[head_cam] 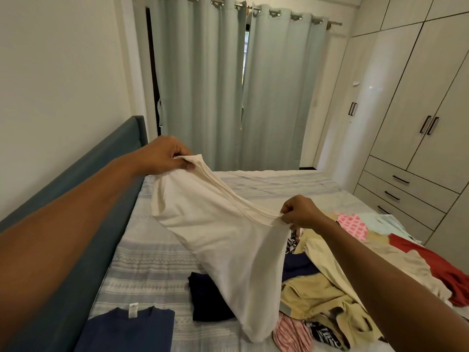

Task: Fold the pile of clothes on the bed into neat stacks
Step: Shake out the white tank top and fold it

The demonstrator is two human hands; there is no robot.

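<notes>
I hold a cream-white garment stretched in the air above the bed. My left hand pinches its upper edge at the far left, and my right hand pinches the same edge lower on the right. The cloth hangs down between them, and its lower end touches the clothes below. An unfolded pile of clothes in yellow, beige, red, pink and patterned fabric lies on the bed's right side. A folded navy shirt and a folded dark garment rest flat near the front left.
A blue padded headboard runs along the left edge of the bed against the wall. Pale green curtains hang beyond the far end. A wardrobe with drawers stands close on the right side.
</notes>
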